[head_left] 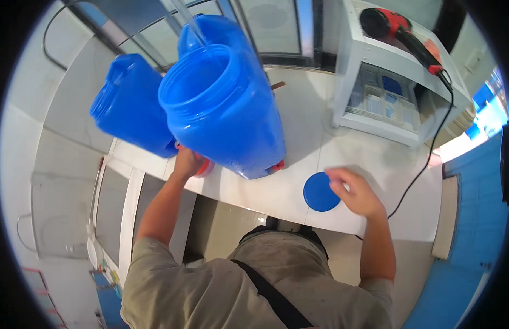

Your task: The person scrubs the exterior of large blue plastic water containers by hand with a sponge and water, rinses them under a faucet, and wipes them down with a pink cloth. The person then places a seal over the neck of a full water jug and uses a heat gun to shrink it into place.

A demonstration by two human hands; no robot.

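Note:
A large blue plastic jug [232, 126] with a wide uncapped mouth stands on the white table, and a clear tube-like piece [189, 23] reaches down into it. At its lower left, my left hand [187, 163] is closed beside a red round thing [206, 168]. The jug partly hides those fingers, and what they hold cannot be made out. A round blue lid [320, 193] lies flat near the table's front edge. Over the lid's right edge is my right hand [357, 193], fingers loosely bent, slightly blurred, with nothing visible in them. A red fitting [277, 166] shows low on the jug.
Another blue jug [131, 101] leans at the left, with a further one [219, 30] behind the large jug. At the right rear stands a white shelf unit [369, 125] with a red and black heat gun [402, 38] on top. Its black cord [430, 156] crosses the table [298, 109].

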